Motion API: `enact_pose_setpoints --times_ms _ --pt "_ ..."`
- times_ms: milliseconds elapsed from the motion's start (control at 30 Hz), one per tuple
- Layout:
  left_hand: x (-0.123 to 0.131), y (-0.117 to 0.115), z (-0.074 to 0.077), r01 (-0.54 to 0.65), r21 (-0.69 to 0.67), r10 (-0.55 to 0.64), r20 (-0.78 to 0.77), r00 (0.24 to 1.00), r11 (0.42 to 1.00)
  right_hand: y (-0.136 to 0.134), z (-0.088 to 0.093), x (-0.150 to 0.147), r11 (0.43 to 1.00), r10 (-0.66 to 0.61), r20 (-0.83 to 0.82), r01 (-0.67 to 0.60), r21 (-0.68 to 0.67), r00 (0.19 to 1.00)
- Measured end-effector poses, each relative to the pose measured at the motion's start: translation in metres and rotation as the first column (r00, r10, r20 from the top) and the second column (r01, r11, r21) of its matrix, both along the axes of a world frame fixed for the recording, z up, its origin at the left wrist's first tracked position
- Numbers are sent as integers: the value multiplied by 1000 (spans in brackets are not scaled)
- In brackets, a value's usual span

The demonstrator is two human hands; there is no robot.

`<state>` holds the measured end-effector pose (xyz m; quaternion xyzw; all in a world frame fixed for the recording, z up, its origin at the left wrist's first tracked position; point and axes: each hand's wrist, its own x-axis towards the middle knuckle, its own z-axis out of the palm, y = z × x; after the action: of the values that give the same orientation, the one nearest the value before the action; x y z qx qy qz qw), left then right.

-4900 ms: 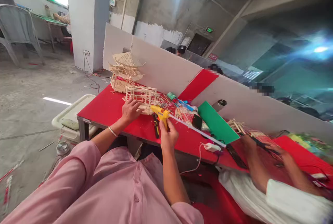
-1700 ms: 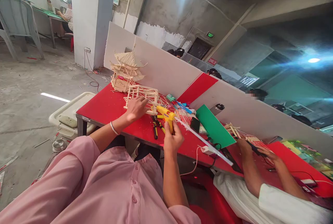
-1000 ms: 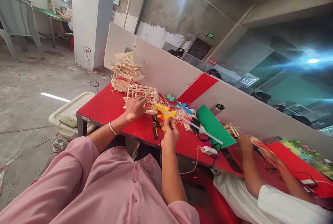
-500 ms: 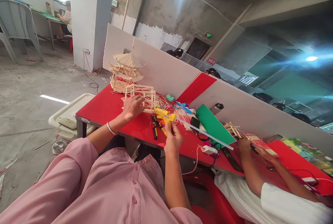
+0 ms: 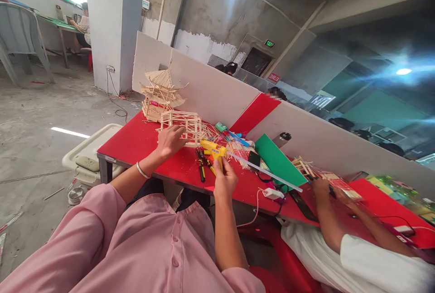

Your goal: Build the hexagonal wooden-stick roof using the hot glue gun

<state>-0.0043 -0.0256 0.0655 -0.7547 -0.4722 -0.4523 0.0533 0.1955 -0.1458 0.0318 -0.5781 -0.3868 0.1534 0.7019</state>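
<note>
My right hand (image 5: 225, 179) is wrapped round the handle of a yellow glue gun (image 5: 213, 148). A long clear glue stick (image 5: 265, 171) sticks out of the gun's back end, and its nozzle points left. My left hand (image 5: 171, 141) is closed on the near side of an open frame of thin wooden sticks (image 5: 181, 120); its fingertips are partly hidden. The nozzle is close to the frame's lower right corner and to the left fingers. Behind the frame stands a tiered pagoda model (image 5: 162, 89) of the same sticks.
Pliers (image 5: 201, 166) with black and yellow handles lie on the red table (image 5: 125, 141) below the gun. Loose sticks, a green board (image 5: 278, 161) and a white power adapter (image 5: 273, 194) are rightward. A co-worker's arms (image 5: 326, 211) work at far right. A white partition (image 5: 210, 80) runs behind.
The view has shifted slightly. Both hands, the glue gun and the stick frame keep nearly the same places relative to each other. The co-worker's hands have moved a little.
</note>
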Motion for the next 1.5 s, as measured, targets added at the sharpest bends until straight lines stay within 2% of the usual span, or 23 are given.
enact_pose_setpoints --times_ms 400,600,700,800,1067,1367,1500 --pt "-2 1 -4 13 55 -14 23 1000 998 -5 -3 -3 1000 5 91 -3 -19 996" --pt "-4 -2 -5 10 62 -10 9 1000 998 -14 6 -9 1000 -21 200 24 -11 979" --pt "-5 -2 -8 5 56 -5 4 1000 998 -17 8 -8 999 -8 188 17 -45 982" --pt "-7 -3 -12 17 63 -18 2 1000 998 -16 7 -7 999 -45 167 47 -11 985" --pt "-10 -6 -21 45 108 -47 21 999 993 -11 5 -14 1000 -19 258 14 19 966" --pt "-10 -6 -23 49 115 -52 27 998 992 -21 13 -22 996 -28 393 -6 84 919" --pt "-11 -6 -23 42 128 -47 39 998 991 -28 13 -22 992 -9 503 -56 115 864"
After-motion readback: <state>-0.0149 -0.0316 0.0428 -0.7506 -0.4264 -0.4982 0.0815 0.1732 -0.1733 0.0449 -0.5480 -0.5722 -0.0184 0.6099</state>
